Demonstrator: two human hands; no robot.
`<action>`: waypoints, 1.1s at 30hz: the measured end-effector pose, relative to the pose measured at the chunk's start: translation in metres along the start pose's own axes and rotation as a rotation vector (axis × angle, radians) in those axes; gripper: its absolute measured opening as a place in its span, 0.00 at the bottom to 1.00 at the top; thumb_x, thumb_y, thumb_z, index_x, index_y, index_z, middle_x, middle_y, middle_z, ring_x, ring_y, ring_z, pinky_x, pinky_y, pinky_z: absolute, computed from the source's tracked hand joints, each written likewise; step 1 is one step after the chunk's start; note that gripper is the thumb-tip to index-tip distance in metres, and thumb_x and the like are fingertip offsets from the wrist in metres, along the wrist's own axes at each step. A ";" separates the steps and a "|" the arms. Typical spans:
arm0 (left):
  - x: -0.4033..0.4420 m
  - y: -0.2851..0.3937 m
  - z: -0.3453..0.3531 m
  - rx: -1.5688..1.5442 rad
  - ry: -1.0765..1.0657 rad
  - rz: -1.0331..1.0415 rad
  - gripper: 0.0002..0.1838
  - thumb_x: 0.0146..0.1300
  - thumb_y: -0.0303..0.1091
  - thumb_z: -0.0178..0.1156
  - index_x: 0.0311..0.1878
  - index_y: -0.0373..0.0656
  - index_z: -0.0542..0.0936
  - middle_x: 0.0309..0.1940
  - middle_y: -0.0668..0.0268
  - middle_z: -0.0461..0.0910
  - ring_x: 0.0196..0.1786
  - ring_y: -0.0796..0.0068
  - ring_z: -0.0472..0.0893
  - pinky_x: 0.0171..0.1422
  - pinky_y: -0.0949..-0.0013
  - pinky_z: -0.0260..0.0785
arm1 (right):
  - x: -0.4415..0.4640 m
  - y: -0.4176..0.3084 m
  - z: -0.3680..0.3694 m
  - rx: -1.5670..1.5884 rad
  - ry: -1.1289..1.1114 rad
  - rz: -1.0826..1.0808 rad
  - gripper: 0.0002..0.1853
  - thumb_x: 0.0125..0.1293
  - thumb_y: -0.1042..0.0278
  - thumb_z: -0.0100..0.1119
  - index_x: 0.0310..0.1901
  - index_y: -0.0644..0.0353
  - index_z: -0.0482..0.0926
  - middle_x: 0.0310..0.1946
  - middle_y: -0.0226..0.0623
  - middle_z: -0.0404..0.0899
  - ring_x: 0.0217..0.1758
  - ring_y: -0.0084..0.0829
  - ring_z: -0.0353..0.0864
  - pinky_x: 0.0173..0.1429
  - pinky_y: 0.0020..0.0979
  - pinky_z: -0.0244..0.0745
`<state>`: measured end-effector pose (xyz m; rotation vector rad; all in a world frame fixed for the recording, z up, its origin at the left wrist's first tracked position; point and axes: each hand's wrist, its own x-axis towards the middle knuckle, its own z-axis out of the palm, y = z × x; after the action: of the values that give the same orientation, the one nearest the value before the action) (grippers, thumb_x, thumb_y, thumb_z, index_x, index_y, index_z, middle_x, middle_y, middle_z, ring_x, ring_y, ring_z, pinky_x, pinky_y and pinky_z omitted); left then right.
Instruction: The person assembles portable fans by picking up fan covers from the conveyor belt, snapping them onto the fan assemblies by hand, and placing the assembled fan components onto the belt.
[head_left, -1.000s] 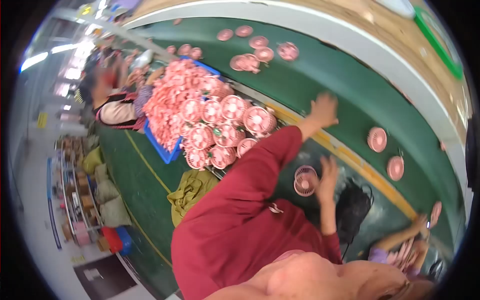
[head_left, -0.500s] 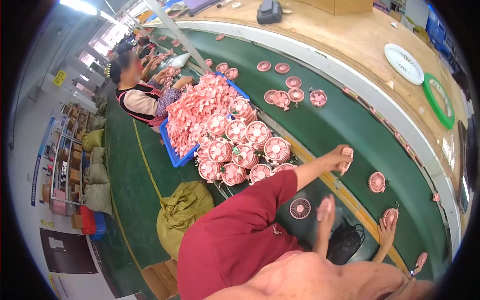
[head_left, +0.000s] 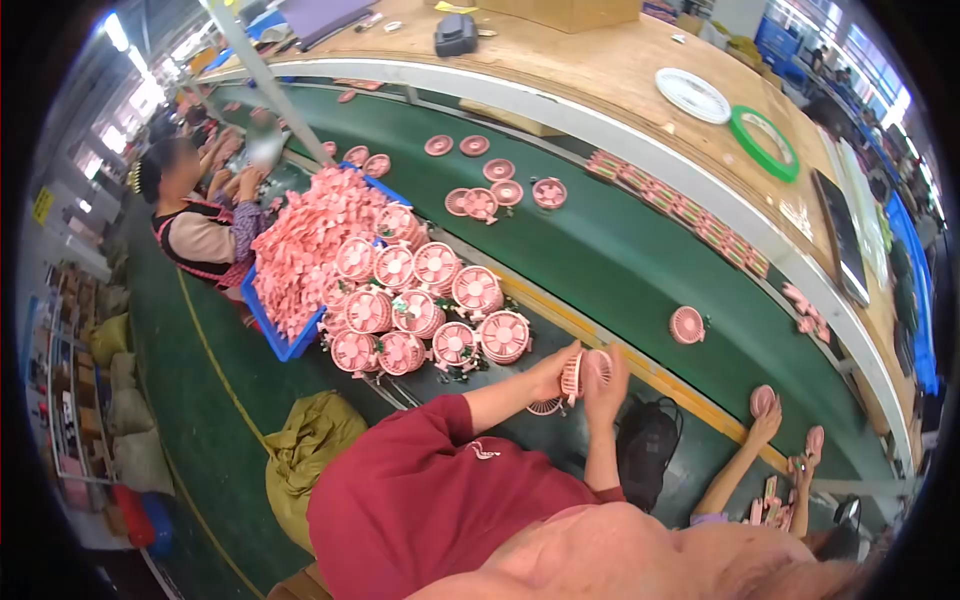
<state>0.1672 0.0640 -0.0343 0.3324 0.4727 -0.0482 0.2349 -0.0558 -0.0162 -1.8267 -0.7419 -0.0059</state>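
The person's left hand (head_left: 556, 374) is gripping a pink fan head (head_left: 574, 378), its fingers curling round the rim. The right hand (head_left: 606, 388) is meeting the fan head from the other side; its fingers are showing blurred, so I cannot tell whether they are gripping a part or only pressing. An uneven push between the two could be twisting the rim or sending it out of the left fingers. Just under those fingers, a slatted grille (head_left: 545, 407) is lying partly hidden, and a dropped fan head could be striking its slats. Just nearer than the right fingers, a black bundle (head_left: 648, 450) is sitting beside the wrist, where it could be snagging a cuff. Left of the left fingers, stacked fans (head_left: 418, 310) are crowding near the forearm; a wide elbow could be toppling them. Beyond the right fingers, a single fan (head_left: 687, 325) is resting on the green belt (head_left: 600, 260); a running belt could be carrying it out of reach. Farther left, a blue tray (head_left: 290, 348) is brimming with pink pieces (head_left: 325, 240), which a jolt could be spilling
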 end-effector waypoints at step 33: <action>0.008 0.009 0.037 0.718 0.170 0.428 0.22 0.74 0.47 0.44 0.59 0.39 0.73 0.51 0.62 0.76 0.49 0.72 0.79 0.51 0.70 0.73 | 0.000 0.005 0.021 0.739 -0.157 0.242 0.32 0.76 0.49 0.37 0.75 0.58 0.51 0.72 0.44 0.58 0.73 0.33 0.58 0.74 0.31 0.52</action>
<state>0.1912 0.0607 -0.0042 1.1431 0.5337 0.2356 0.2298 -0.0389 -0.0284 -1.1976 -0.5251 0.5107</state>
